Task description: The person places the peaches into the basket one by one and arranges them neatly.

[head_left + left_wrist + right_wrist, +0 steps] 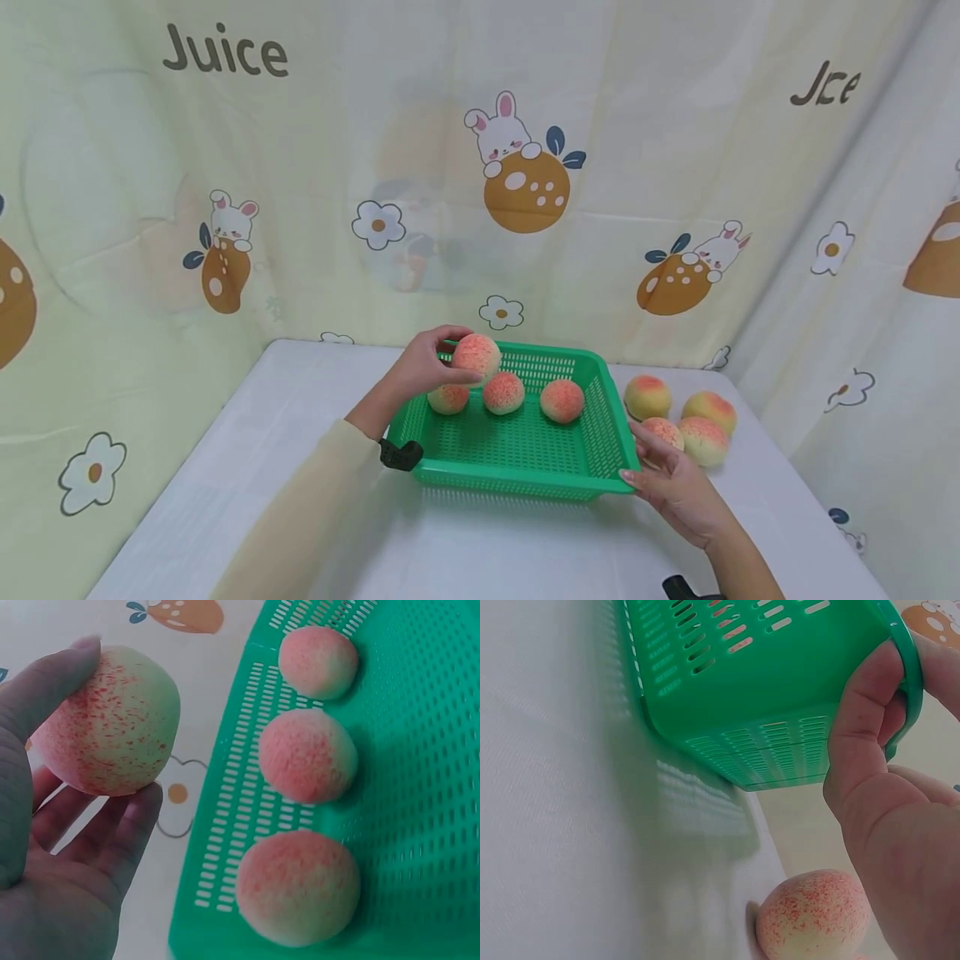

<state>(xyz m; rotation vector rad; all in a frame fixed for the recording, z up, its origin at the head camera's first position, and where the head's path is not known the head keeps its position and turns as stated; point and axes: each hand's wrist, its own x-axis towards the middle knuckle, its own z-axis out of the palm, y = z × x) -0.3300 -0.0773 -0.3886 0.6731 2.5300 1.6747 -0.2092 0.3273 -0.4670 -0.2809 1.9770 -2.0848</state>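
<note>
My left hand (pixel 429 364) holds a pink-and-cream peach (pixel 477 357) over the back left part of a green plastic basket (pixel 510 482). In the left wrist view, thumb and fingers wrap around this peach (pixel 112 724). Three more peaches lie in a row inside the basket, among them a middle one (pixel 503 392) and a right one (pixel 562 401). At the basket's front right corner, my right hand (pixel 678 492) grips the rim. The right wrist view shows its fingers (pixel 866 712) curled at the rim (pixel 911 682).
Right of the basket, several peaches sit together on the white table (pixel 480 550), including a yellowish one (pixel 647 397) at the back and a paler one (pixel 705 442). A patterned curtain (pixel 420 167) hangs behind the table and along both sides.
</note>
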